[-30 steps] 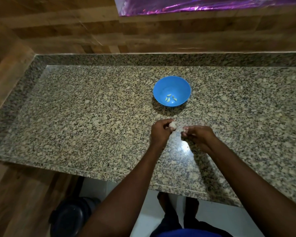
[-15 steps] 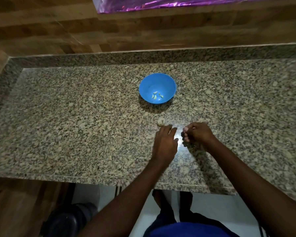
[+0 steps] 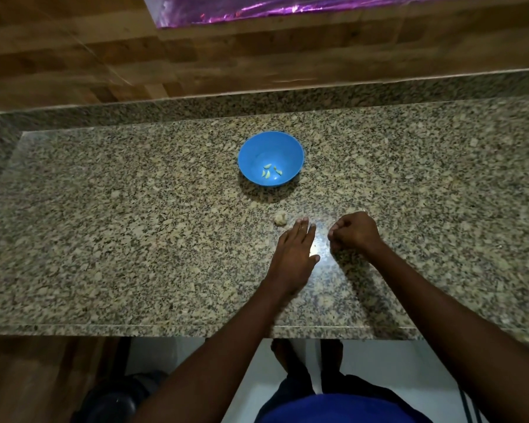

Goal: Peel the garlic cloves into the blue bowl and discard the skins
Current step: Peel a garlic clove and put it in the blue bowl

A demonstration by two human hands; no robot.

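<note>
The blue bowl [image 3: 287, 148] stands mid-counter with several peeled garlic cloves [image 3: 271, 172] in its bottom. A pale garlic bulb [image 3: 280, 218] lies loose on the granite between the bowl and my hands. My left hand [image 3: 293, 254] rests flat on the counter with straight fingers, its fingertips just short of the bulb. To its right, my right hand [image 3: 353, 232] sits on the counter with fingers curled tight around a small garlic clove. The clove is almost wholly hidden inside the fingers.
The speckled granite counter [image 3: 135, 239] runs wide to both sides, with a raised granite lip and wood-panelled wall behind. A dark round bin [image 3: 110, 401] sits on the floor below the counter's front edge, at lower left.
My left hand let go of the garlic bulb, which now lies on the counter, and the hand flattened out beside it. My right hand stayed curled in about the same place.
</note>
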